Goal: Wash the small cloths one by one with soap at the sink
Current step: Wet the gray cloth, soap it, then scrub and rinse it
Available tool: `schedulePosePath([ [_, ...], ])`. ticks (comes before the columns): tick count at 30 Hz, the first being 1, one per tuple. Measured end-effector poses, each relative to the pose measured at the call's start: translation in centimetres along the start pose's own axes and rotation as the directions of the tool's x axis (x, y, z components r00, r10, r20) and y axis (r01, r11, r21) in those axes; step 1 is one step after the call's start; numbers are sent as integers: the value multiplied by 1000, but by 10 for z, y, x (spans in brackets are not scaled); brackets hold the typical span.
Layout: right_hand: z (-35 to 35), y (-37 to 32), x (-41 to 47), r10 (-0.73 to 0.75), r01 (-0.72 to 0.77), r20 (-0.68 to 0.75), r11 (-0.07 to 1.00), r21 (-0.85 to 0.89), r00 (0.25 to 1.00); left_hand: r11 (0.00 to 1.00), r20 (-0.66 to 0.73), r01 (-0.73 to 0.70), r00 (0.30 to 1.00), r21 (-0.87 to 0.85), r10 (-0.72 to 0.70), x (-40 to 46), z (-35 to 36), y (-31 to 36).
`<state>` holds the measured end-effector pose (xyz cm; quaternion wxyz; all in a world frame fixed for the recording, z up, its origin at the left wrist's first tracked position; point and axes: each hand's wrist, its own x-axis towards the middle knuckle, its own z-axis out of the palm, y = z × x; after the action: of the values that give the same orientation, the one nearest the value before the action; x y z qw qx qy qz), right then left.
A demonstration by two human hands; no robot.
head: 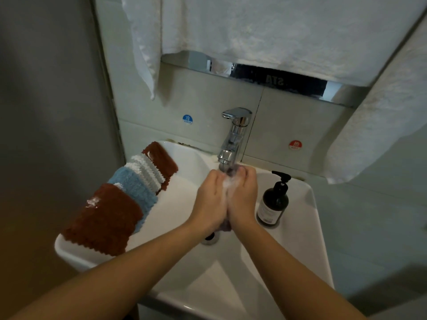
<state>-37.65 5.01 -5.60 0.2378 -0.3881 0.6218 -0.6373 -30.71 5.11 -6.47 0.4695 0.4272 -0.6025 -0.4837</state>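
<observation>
My left hand (209, 199) and my right hand (242, 197) are held palm to palm over the white sink (310, 229), right under the chrome tap (233, 135). White foam shows between them. They grip a small dark cloth (225, 226), of which only a bit shows below the palms and at the fingertips. Several small cloths lie overlapping on the sink's left rim: a brown one (104, 220) nearest with a dab of foam, a blue one (136, 188), a white ribbed one (147, 169) and another brown one (161, 158).
A dark pump bottle of soap (273, 202) stands on the right rim beside my right hand. The drain (210, 236) lies below my wrists. White towels (254, 26) hang above the tap and at the right. Cold and hot stickers mark the wall tiles.
</observation>
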Motion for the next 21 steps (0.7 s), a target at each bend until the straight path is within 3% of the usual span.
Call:
schedulePosePath([
  [2,-2,5,-2,81,-81,24,997,-9,996,1000,16,-21,1000,20,20,2,-1,1],
  [4,-1,10,-16,26,-3,174,991,-134,984,995,-98,-44,994,94,53,17,-14,0],
  [6,0,6,-23,-77,103,265,991,-88,961,996,-184,-5,983,92,22,21,-21,-4],
  [8,1,0,-12,-119,120,125,993,2,985,999,-90,16,996,46,-12,9,-14,-4],
  [10,3,-1,3,28,-23,-76,997,71,997,999,43,18,999,50,-21,-4,-4,-3],
  [11,4,3,3,120,-114,-101,992,62,988,998,33,7,999,68,-9,-3,-3,-3],
  [13,9,13,-13,157,-157,-7,979,-133,988,995,-127,23,992,94,-11,13,-10,-2],
  [14,11,17,-24,125,-102,89,969,-225,988,995,-206,48,978,85,-30,21,-15,0],
  [16,10,18,-37,28,32,237,968,-248,971,994,-269,70,962,89,-44,30,-25,-2],
  [18,7,12,-24,-53,81,167,983,-164,985,984,-148,51,989,171,-25,18,-22,-1],
  [20,1,9,-2,56,-56,-46,998,0,997,986,38,22,999,162,-28,-1,-8,1],
  [21,0,13,2,145,-141,-82,988,58,986,990,76,10,997,144,-21,-6,-4,2],
])
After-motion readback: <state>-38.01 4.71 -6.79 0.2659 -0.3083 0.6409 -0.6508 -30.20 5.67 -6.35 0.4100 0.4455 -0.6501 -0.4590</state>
